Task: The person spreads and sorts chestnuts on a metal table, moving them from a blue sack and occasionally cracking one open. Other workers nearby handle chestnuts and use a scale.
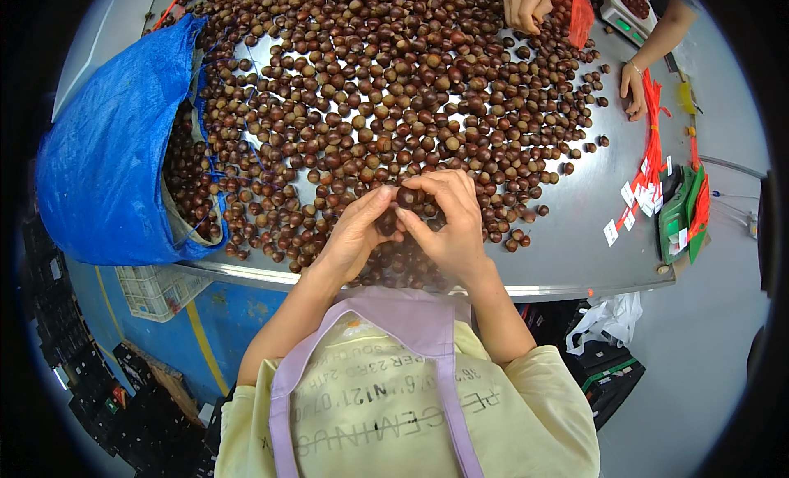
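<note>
Between the thumb and forefinger of my right hand (450,222) is a dark brown chestnut (407,197), raised above the heap near the table's front edge. My left hand (355,234) meets it at the fingertips, its fingers curled around another chestnut (386,222). The palm side of the left hand is partly hidden. Loose chestnuts (370,102) spread thickly over the metal table (573,250) in front of me. More of them lie blurred below my wrists, close to my lilac apron (400,314).
A blue woven sack (117,157) spills chestnuts at the left. Another person's hands (528,8) work across the table, by a red mesh bag (580,19) and a scale (625,22). Red mesh bags with tags (650,151) and a green device (675,216) lie right.
</note>
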{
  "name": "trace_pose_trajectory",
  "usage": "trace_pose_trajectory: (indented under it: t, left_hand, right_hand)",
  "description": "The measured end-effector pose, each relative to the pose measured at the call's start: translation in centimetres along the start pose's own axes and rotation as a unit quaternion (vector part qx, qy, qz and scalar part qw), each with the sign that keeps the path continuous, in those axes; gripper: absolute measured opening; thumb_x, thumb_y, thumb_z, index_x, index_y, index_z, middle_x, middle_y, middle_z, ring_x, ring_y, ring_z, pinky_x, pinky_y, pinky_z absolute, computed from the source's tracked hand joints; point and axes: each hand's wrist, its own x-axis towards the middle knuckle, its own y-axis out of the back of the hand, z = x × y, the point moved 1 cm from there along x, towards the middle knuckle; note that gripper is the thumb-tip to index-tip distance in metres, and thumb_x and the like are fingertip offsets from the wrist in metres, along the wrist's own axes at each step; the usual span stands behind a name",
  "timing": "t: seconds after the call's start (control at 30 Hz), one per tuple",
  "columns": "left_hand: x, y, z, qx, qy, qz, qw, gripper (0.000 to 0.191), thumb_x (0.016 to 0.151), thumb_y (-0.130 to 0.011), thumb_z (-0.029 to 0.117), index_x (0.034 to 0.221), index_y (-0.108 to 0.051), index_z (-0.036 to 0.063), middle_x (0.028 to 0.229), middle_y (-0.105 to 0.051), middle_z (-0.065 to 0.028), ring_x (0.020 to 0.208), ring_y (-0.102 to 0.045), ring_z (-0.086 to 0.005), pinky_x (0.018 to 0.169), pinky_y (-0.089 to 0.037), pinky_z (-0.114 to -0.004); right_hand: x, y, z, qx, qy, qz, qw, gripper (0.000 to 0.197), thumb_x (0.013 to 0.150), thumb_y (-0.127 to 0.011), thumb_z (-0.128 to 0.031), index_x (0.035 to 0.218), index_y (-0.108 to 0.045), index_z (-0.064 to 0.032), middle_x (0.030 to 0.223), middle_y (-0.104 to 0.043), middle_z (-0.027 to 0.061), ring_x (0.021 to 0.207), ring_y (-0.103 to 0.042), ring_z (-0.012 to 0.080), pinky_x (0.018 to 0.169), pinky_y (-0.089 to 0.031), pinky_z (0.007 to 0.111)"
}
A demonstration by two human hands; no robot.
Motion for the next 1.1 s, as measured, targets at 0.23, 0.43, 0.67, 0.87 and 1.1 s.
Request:
trace_pose_trajectory:
  t: [0.23, 0.43, 0.67, 0.87, 1.1]
  left_hand:
    - [0.3, -0.3, 0.0, 0.035, -0.02, -0.028, 0.999, 0.027, 0.088, -0.059, 0.02, 0.111, -0.057, 0.0064, 0.094, -0.058, 0.0009, 0.08, -0.052, -0.0065, 0.069, -0.044, -0.024]
    - [-0.8, -1.9, 1.4, 0.109, -0.109, -0.032, 0.988, 0.029, 0.085, -0.062, 0.012, 0.112, -0.056, 0.0037, 0.094, -0.059, -0.0012, 0.078, -0.052, -0.0062, 0.066, -0.044, -0.021]
    - [-1.7, -2.2, 1.0, 0.049, 0.006, -0.046, 0.998, 0.036, 0.096, -0.039, 0.033, 0.113, -0.052, 0.0041, 0.096, -0.061, -0.0081, 0.083, -0.059, -0.0133, 0.069, -0.05, -0.028]
    - [-1.9, -2.3, 1.0, -0.048, 0.058, -0.054, 0.996, 0.051, 0.098, -0.025, 0.04, 0.122, -0.044, 0.0005, 0.115, -0.051, -0.0159, 0.09, -0.058, -0.0234, 0.076, -0.051, -0.038]
    - [-2.5, -2.6, 1.3, -0.059, 0.046, -0.11, 0.991, 0.043, 0.097, -0.035, 0.032, 0.126, -0.04, 0.0006, 0.115, -0.052, -0.0148, 0.094, -0.058, -0.023, 0.08, -0.05, -0.037]
  right_hand:
    - [-0.5, 0.6, -0.1, 0.098, -0.074, -0.003, 0.992, 0.045, 0.066, -0.073, -0.014, 0.107, -0.059, -0.0045, 0.104, -0.056, 0.0101, 0.096, -0.053, 0.0269, 0.084, -0.043, 0.036]
    - [-1.5, 1.5, 0.6, 0.107, -0.059, 0.007, 0.993, 0.042, 0.066, -0.074, -0.008, 0.106, -0.06, -0.0033, 0.103, -0.057, 0.0115, 0.092, -0.057, 0.0248, 0.077, -0.046, 0.032]
    - [-1.3, 1.1, -0.1, 0.133, -0.063, -0.001, 0.989, 0.032, 0.068, -0.072, -0.005, 0.098, -0.062, -0.0018, 0.097, -0.058, 0.0103, 0.089, -0.057, 0.023, 0.078, -0.045, 0.031]
    - [-2.3, 0.8, 0.7, 0.29, -0.178, 0.044, 0.939, 0.023, 0.08, -0.064, -0.008, 0.101, -0.059, -0.0002, 0.102, -0.054, 0.0062, 0.09, -0.055, 0.0138, 0.08, -0.045, 0.026]
    - [-2.8, 1.3, 1.8, 0.395, -0.246, 0.09, 0.881, 0.027, 0.088, -0.059, -0.014, 0.11, -0.052, -0.0001, 0.101, -0.056, 0.0049, 0.091, -0.054, 0.011, 0.079, -0.045, 0.025]
